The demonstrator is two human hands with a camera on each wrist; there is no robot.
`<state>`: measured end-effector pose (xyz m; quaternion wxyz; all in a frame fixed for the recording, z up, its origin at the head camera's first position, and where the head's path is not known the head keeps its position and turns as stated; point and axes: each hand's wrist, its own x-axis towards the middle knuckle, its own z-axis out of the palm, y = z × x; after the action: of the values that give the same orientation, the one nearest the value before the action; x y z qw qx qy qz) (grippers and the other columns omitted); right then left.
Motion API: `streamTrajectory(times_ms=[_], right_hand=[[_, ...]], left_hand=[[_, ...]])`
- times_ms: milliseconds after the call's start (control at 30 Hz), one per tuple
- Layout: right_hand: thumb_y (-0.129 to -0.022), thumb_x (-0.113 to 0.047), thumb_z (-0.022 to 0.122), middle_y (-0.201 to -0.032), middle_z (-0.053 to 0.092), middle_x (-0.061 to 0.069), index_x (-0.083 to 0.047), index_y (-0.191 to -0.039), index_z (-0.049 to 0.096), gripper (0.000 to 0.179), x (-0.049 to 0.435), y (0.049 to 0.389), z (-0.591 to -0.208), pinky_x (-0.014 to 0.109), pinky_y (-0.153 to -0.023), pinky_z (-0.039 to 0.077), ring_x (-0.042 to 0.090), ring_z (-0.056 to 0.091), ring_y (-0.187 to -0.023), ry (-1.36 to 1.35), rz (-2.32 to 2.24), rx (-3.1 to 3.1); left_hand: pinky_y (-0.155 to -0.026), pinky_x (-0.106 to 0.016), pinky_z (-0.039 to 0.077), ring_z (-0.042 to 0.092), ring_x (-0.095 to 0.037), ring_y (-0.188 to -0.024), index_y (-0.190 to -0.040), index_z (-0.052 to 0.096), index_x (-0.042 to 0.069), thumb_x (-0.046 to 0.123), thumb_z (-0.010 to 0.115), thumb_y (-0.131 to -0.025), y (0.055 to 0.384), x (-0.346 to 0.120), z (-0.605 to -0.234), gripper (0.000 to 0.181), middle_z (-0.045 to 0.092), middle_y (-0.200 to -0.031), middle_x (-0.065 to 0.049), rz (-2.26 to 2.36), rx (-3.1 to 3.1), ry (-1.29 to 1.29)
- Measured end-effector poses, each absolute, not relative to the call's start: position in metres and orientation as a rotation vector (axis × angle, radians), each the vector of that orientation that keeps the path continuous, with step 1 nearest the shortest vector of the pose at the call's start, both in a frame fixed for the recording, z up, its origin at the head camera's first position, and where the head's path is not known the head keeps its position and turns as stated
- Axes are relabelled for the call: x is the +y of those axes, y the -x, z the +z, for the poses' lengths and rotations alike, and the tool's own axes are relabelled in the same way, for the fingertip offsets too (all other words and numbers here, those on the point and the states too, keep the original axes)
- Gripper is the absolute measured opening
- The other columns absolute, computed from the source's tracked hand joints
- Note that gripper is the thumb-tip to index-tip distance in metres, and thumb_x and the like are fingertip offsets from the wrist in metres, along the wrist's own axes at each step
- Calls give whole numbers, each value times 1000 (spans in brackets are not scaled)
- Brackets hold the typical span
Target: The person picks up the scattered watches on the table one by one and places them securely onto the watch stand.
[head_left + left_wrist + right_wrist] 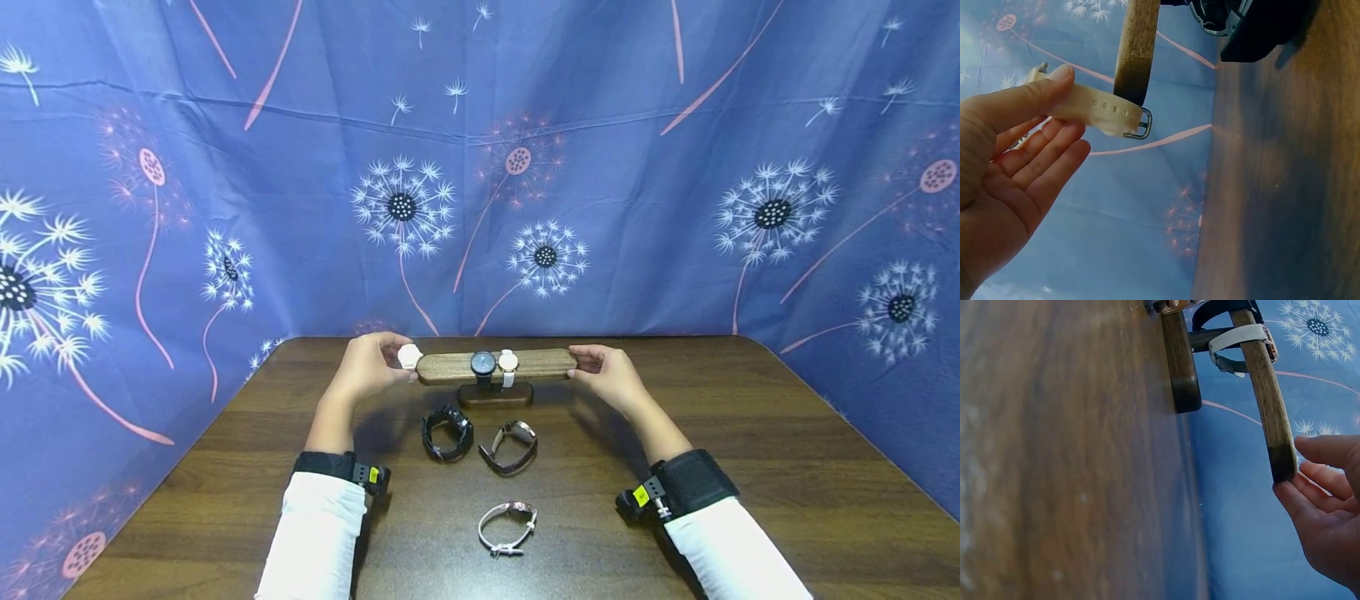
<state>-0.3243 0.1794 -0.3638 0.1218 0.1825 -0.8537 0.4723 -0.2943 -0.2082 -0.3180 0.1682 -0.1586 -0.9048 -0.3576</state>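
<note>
A wooden watch stand has a long horizontal bar on a dark base. My left hand pinches a white watch between thumb and fingers at the bar's left end. In the left wrist view, the cream strap is buckled into a loop against the bar tip; whether the tip is inside it, I cannot tell. Thumb and fingertips of my right hand grip the bar's right end. Around the middle of the bar sit a black watch and a white-strapped watch, side by side.
On the brown wooden table, in front of the stand, lie a black watch, a dark-strapped watch and, nearer me, a thin white-strapped watch. A blue dandelion-print cloth hangs behind and along both sides.
</note>
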Motion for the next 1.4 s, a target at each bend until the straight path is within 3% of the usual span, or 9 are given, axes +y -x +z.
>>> streamTrajectory(times_ms=[567, 800, 1033, 1400], right_hand=[[-79, 4, 75, -115, 63, 31, 16, -122, 57, 48, 179, 329, -369, 36, -84, 56, 40, 65, -102, -536, 1420, -2495], [-79, 5, 73, -116, 63, 31, 16, -122, 57, 47, 179, 327, -367, 38, -84, 56, 41, 65, -101, -528, 1431, -2490], [-80, 4, 73, -117, 63, 30, 15, -123, 57, 47, 181, 328, -365, 39, -85, 55, 40, 65, -102, -526, 1424, -2493], [-81, 4, 73, -118, 62, 31, 16, -125, 55, 49, 181, 327, -366, 38, -87, 55, 41, 64, -105, -532, 1437, -2514]], left_hand=[[-76, -38, 55, 67, -19, -80, -103, 71, 1, 1, 88, -63, 302, -197, -335, 44, 71, -86, -6, -1105, -2611, 445], [-79, -38, 55, 66, -20, -85, -105, 71, 1, 1, 88, -63, 306, -192, -339, 46, 71, -93, -7, -1084, -2611, 424], [-74, -37, 51, 60, -20, -80, -108, 72, 5, 6, 91, -62, 308, -189, -340, 49, 68, -90, -4, -984, -2616, 398], [-74, -36, 53, 64, -16, -78, -110, 70, 0, 5, 90, -64, 310, -186, -344, 50, 72, -90, -6, -973, -2628, 406]])
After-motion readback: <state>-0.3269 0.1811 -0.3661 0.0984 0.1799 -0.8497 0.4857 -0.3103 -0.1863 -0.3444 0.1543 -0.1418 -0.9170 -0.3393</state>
